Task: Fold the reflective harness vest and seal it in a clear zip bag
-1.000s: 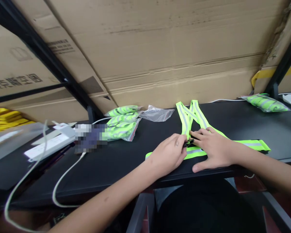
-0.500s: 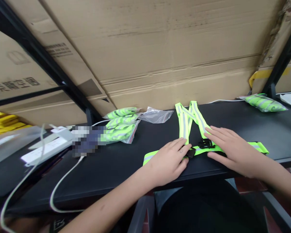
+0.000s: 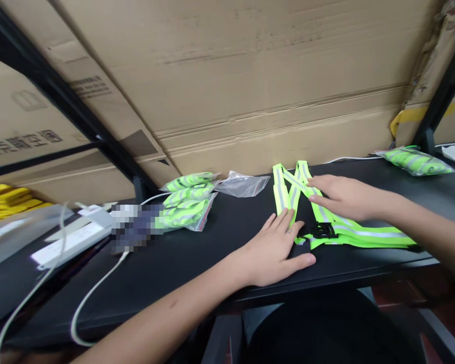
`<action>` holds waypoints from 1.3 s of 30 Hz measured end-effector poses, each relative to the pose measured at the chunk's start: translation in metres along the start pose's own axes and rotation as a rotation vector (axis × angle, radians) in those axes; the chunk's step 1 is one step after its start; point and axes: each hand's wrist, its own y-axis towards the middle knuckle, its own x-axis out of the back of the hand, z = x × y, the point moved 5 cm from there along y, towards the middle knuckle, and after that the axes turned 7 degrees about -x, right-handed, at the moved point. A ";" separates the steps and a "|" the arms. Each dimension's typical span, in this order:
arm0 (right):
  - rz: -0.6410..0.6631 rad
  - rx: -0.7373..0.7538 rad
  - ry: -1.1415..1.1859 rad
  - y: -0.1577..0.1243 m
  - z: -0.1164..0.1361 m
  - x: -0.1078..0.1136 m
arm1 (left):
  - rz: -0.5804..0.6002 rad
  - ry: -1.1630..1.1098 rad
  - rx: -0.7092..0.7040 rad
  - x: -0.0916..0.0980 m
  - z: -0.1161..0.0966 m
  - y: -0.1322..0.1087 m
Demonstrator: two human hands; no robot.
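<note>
A **reflective safety vest** [image 3: 307,217], neon yellow-green with silver stripes, is lying flat on a **black tabletop** [image 3: 197,268], right of centre in the lower half of the frame. Its two shoulder straps are crossing near the top and are running up toward the back of the tabletop, while its waist band is stretching off to the right. A **black plastic buckle** [image 3: 323,230] is sitting on the band, near the vest's lower middle, and is fastened or nearly so; the pictures do not settle which.

The **left hand** [image 3: 276,247] is resting palm-down at the lower centre, its fingers spread and its thumb stretching out on the tabletop. Its fingertips are touching the vest's left strap, and the hand is pinching nothing. The **right hand** [image 3: 345,197] is lying over the right strap, just below the crossing, its fingers loosely together and flat, also without a pinch. The buckle lies between the two hands, apart from both.

To the left of the vest, **zip bags of folded neon vests** [image 3: 185,210] are lying in a stack, with an **empty clear plastic bag** [image 3: 242,184] just beside them. A **single bagged vest** [image 3: 415,162] is lying toward the far right. At the left are a **white power strip** [image 3: 70,242], a **white cable** [image 3: 98,288] and a **pixelated object** [image 3: 134,227] — too blurred to name. **Cardboard boxes** [image 3: 220,86] are filling the upper frame, behind a **black metal shelf frame** [image 3: 60,96].
</note>
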 end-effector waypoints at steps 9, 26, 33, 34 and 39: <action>0.260 0.041 0.048 0.165 -0.013 -0.096 | -0.019 -0.081 -0.073 -0.005 0.003 -0.009; 0.110 0.123 0.048 0.096 -0.025 -0.036 | 0.044 -0.054 -0.148 -0.017 0.013 -0.009; 0.094 -0.042 0.063 -0.004 -0.012 -0.002 | 0.081 -0.104 -0.153 -0.014 0.014 -0.009; 0.115 -0.065 0.070 -0.017 -0.012 -0.002 | 0.077 -0.113 -0.152 -0.013 0.014 -0.009; 0.188 -0.099 0.067 -0.065 -0.020 -0.007 | 0.024 -0.078 -0.134 -0.006 0.012 -0.007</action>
